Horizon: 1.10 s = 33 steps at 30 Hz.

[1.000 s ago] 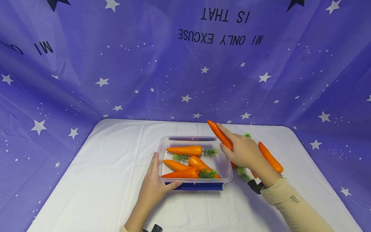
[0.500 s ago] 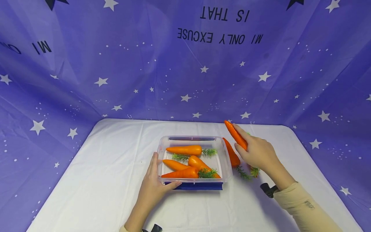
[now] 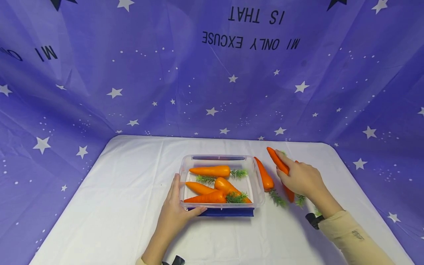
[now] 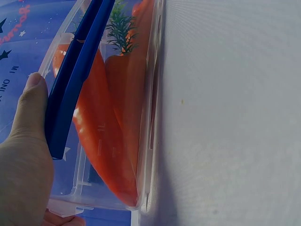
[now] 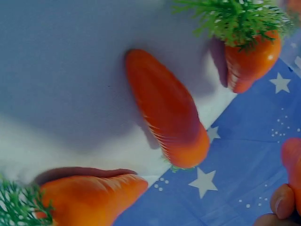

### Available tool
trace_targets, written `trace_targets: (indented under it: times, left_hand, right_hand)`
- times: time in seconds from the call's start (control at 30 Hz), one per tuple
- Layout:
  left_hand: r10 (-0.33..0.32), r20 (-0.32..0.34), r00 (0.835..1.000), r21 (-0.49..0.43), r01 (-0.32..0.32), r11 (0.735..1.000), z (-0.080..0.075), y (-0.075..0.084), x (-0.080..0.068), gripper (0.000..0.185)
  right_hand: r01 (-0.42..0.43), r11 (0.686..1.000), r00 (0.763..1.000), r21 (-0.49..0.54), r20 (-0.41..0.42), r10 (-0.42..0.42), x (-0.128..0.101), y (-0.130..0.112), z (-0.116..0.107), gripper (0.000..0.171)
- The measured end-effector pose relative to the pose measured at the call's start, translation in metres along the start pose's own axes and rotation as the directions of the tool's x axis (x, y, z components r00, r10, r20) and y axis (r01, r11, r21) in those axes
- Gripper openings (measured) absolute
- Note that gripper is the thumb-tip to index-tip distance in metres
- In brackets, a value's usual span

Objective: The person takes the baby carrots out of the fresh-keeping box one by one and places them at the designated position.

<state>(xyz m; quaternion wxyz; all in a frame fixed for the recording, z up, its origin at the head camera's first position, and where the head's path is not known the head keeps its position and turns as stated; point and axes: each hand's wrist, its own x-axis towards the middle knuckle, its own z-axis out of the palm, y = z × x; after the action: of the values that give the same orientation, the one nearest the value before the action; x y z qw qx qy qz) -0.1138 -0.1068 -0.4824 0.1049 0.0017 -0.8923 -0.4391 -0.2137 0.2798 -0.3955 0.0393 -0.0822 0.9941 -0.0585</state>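
My left hand (image 3: 179, 206) holds the front left corner of a clear plastic box (image 3: 232, 206), thumb along the front beside a blue latch (image 4: 70, 89), fingers on the left wall. Several toy carrots with green plastic tops lie inside, among them a lighter orange carrot (image 3: 210, 171) along the back. To the right of the box, my right hand (image 3: 303, 178) grips a toy carrot (image 3: 277, 161), its tip pointing away to the back left. Just below that hand lies another carrot (image 3: 289, 192), partly covered by it. In the right wrist view, only fingertips (image 5: 282, 205) and part of the held carrot show.
Between box and right hand a carrot (image 3: 264, 175) lies on the white tablecloth (image 3: 116, 206). The right wrist view shows several loose carrots, one of them a carrot (image 5: 167, 108) in the middle. A purple star-patterned cloth (image 3: 185, 73) hangs behind the table.
My right hand has moved right and lower with the carrot, from beside the box's back right corner to over the loose carrots. The left hand and the box stay in place.
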Motion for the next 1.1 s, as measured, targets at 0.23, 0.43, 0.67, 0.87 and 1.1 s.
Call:
trace_targets:
  times: [0.23, 0.43, 0.67, 0.87, 1.1]
  left_hand:
    - [0.005, 0.001, 1.000, 0.004, -0.005, 1.000, 0.002, -0.001, -0.001, 0.138]
    - [0.006, -0.002, 1.000, -0.008, -0.006, 1.000, 0.002, -0.001, 0.000, 0.138]
    - [0.000, 0.000, 1.000, -0.004, 0.000, 1.000, 0.001, -0.001, 0.000, 0.138]
    - [0.000, 0.001, 1.000, -0.004, 0.000, 1.000, 0.001, -0.001, 0.000, 0.139]
    - [-0.002, -0.004, 1.000, 0.005, 0.002, 1.000, 0.001, -0.001, 0.001, 0.139]
  right_hand:
    - [-0.050, 0.999, 0.993, -0.012, 0.107, 0.051, 0.008, 0.008, 0.013, 0.067]
    - [-0.039, 0.998, 0.989, -0.046, 0.140, 0.046, 0.016, 0.011, 0.024, 0.067]
    - [-0.033, 0.995, 0.984, -0.094, 0.172, 0.049, 0.024, 0.009, 0.031, 0.069]
    - [-0.013, 0.994, 0.986, -0.107, 0.166, 0.031, 0.025, 0.008, 0.035, 0.065]
    - [0.004, 0.991, 0.979, -0.136, 0.201, 0.024, 0.027, 0.007, 0.039, 0.061]
